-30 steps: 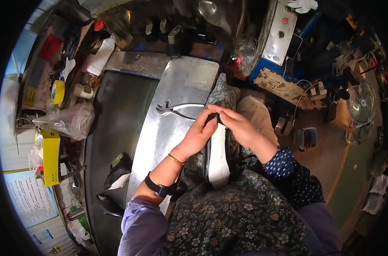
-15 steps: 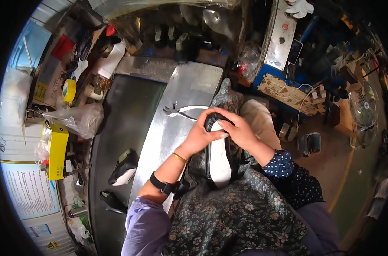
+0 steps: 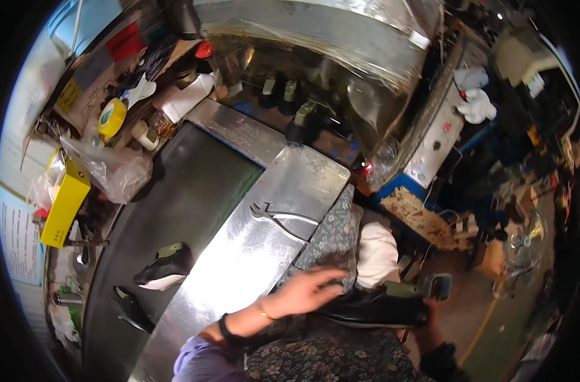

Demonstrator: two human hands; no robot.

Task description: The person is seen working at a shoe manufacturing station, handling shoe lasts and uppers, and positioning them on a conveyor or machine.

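Observation:
A black shoe upper on a green last (image 3: 372, 312) lies sideways across my lap, over the dark floral apron (image 3: 296, 363). My right hand (image 3: 428, 326) grips its right end, though part of that hand is in shadow. Just above the shoe's left end, my left hand (image 3: 310, 291) is open with its fingers stretched out, slightly blurred. Whether it touches the shoe I cannot tell. Metal lasting pincers (image 3: 282, 223) rest on the shiny metal plate (image 3: 229, 267) beyond my left hand.
Left of the plate, a dark belt (image 3: 194, 172) carries a lasted shoe (image 3: 165, 267) and another black shoe (image 3: 132, 311). Several lasts stand under the metal hood (image 3: 315, 32). A yellow box (image 3: 67, 204) and tape roll (image 3: 111, 118) sit left. A fan (image 3: 524, 245) stands right.
The shoe has turned from upright, with its white sole showing, to lying sideways with the green last visible. My left hand has let go; my right hand has shifted right and lower. The view has tilted.

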